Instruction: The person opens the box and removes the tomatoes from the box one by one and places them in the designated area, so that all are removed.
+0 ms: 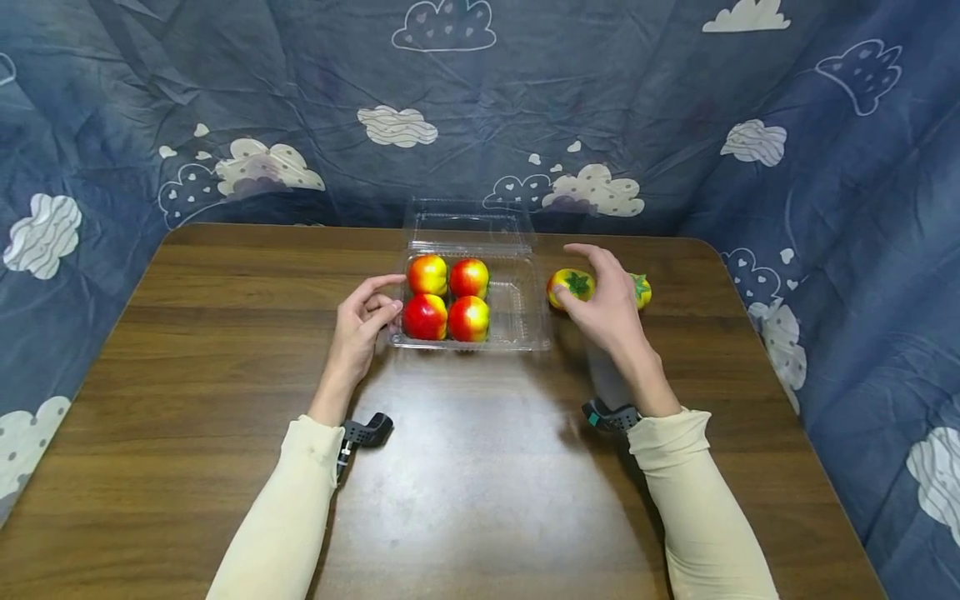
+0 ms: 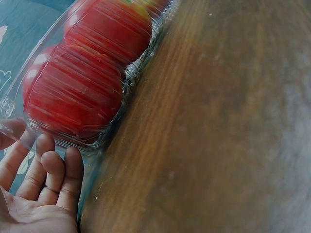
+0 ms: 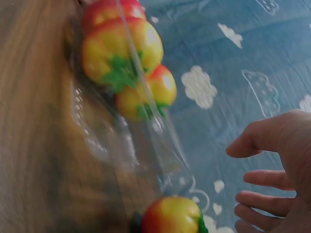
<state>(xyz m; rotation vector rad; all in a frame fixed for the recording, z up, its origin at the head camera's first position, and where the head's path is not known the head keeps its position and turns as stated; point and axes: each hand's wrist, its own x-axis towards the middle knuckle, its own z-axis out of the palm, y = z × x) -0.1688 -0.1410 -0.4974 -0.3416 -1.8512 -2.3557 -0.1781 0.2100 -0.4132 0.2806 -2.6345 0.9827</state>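
A clear plastic clamshell container [image 1: 517, 312] stands on the table with its lid [image 1: 470, 227] folded back. Four-square on its left side sit several red-and-yellow fruits [image 1: 426, 317]; those in the right wrist view show green leafy tops. At the container's left rim, my left hand [image 1: 360, 325] holds the edge between thumb and fingers, the other fingers curling beside the wall. My right hand [image 1: 606, 304] hovers over two more such fruits right of the container, thumb and fingers spread. One fruit [image 3: 171, 216] lies apart from its fingers [image 3: 262, 201]; the other fruit [image 1: 641, 291] is partly hidden by the hand.
The brown wooden table [image 1: 480, 500] ends just behind the container. Beyond it hangs a blue curtain [image 1: 300, 83] with cloud prints, which also runs along the right side. Both wrists carry dark straps [image 1: 367, 431].
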